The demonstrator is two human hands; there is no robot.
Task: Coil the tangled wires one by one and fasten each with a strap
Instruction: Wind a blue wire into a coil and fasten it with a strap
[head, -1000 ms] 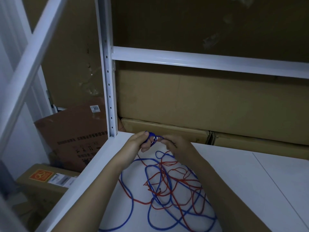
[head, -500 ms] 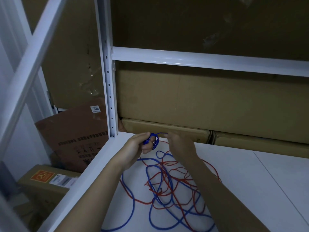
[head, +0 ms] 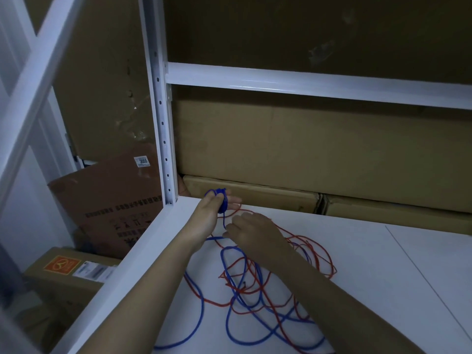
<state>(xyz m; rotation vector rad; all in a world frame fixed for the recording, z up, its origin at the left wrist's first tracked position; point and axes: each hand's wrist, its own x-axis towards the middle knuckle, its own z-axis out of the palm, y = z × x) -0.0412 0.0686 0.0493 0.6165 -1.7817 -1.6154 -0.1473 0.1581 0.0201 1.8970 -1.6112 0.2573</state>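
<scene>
A blue wire (head: 231, 297) and a thinner red wire (head: 316, 254) lie tangled on the white shelf (head: 370, 290). My left hand (head: 214, 208) is at the shelf's far left corner with several turns of the blue wire wound round its outstretched fingers as a small coil (head: 221, 200). Just right of it and nearer me, my right hand (head: 251, 232) pinches the blue strand that runs down from the coil to the tangle. No strap is in sight.
A white perforated upright (head: 163, 129) and a crossbeam (head: 306, 84) frame the shelf. Cardboard boxes (head: 306, 154) stand close behind the hands. More cartons (head: 107, 208) sit on the floor at the left, below the shelf's left edge.
My left hand has opened out its fingers, with the blue coil now round them. My right hand dropped away from the coil, down and toward me along the blue strand.
</scene>
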